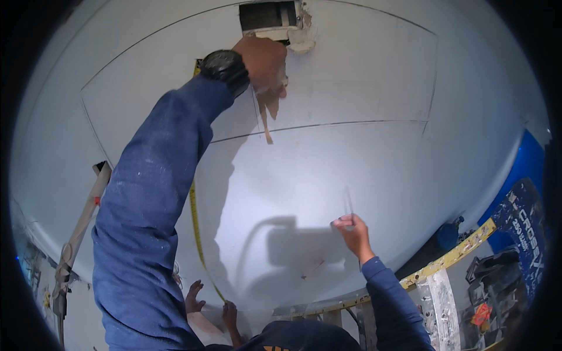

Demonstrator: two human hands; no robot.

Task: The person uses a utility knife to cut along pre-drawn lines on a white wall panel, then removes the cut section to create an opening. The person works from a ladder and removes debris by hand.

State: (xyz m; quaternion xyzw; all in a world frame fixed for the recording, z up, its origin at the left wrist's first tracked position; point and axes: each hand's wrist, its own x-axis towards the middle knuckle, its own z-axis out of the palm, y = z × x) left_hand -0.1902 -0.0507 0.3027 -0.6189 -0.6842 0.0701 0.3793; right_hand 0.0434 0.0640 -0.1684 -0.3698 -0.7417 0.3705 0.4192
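Note:
My left arm reaches up the pale wall. My left hand is against it, just below a rough rectangular opening; the back of the hand hides its fingers. A ragged brown strip shows on the wall below that hand. A yellow tape measure runs down the wall, partly behind my left sleeve. Lower right, my right hand is closed in a pinch near the wall. Thin blurred lines show above its fingers; what it holds is unclear.
Another person's hands are at the tape's lower end. Dark lines mark a large outline on the wall. A paint-spattered yellow-edged ladder or frame stands at lower right, by a dark blue printed bag. A pole leans at left.

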